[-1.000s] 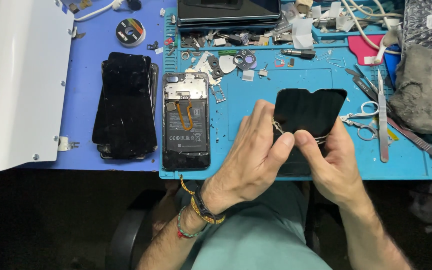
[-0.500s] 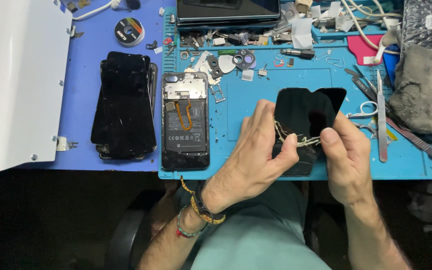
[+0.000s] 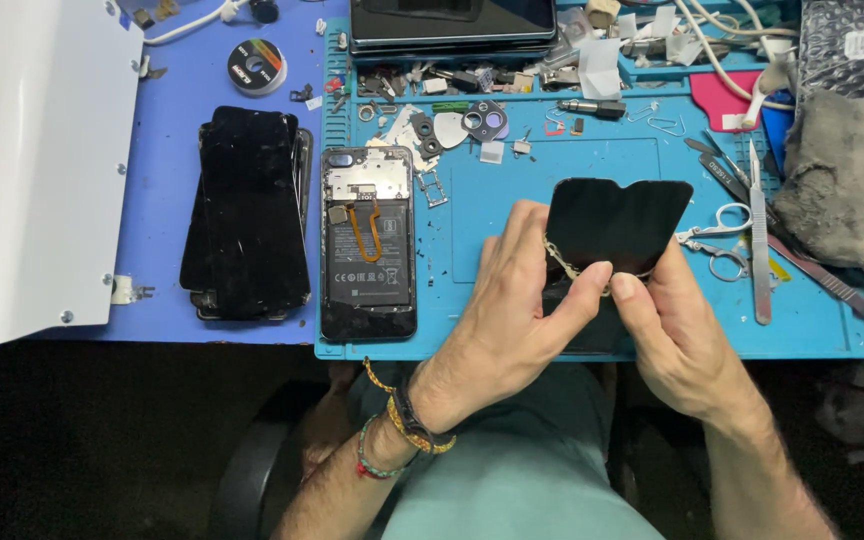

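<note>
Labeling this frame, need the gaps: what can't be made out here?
Head view only:
- Lower part of the black phone screen panel: hidden behind the left hand and right hand.
- Thin flex strip at the fingertips: too small to identify.
- Dark flat device at the top: cut off by the frame edge.
- Small loose parts: too small to tell apart.

You have a black phone screen panel (image 3: 617,225) lifted off the blue mat (image 3: 592,160), tilted up with its glossy dark face toward you. Its top edge shows rounded corners and a shallow central notch. A pale flex ribbon (image 3: 562,262) hangs at its lower left edge.
</note>
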